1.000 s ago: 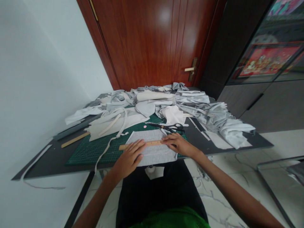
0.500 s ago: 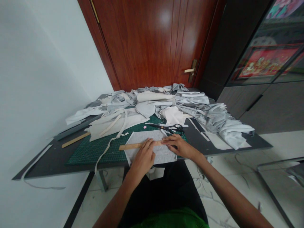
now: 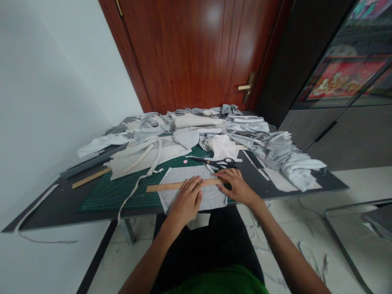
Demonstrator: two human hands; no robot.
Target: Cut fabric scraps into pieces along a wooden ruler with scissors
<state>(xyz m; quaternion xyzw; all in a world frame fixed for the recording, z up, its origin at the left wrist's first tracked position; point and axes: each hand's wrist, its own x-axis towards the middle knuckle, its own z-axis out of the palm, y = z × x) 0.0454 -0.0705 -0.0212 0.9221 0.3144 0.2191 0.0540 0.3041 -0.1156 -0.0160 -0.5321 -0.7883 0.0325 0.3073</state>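
A wooden ruler point(image 3: 165, 187) lies across a pale grey fabric piece point(image 3: 208, 197) on a green cutting mat point(image 3: 116, 196). My left hand point(image 3: 187, 200) presses down on the ruler and the fabric, its fingers over the ruler's middle. My right hand point(image 3: 235, 186) holds the ruler's right end, with its fingertips on top. Black-handled scissors point(image 3: 218, 163) lie just beyond the fabric, a short way past my right hand. The hands hide part of the ruler.
A large heap of pale grey and white fabric scraps point(image 3: 196, 128) covers the far table. A wooden strip point(image 3: 91, 178) lies on the dark table point(image 3: 52, 216) at left. A white strap point(image 3: 134, 192) trails over the mat and the front edge. A brown door point(image 3: 196, 49) stands behind.
My left hand has moved right and now sits on the ruler's middle. The ruler's left end lies slightly further left, and the fabric looks flatter.
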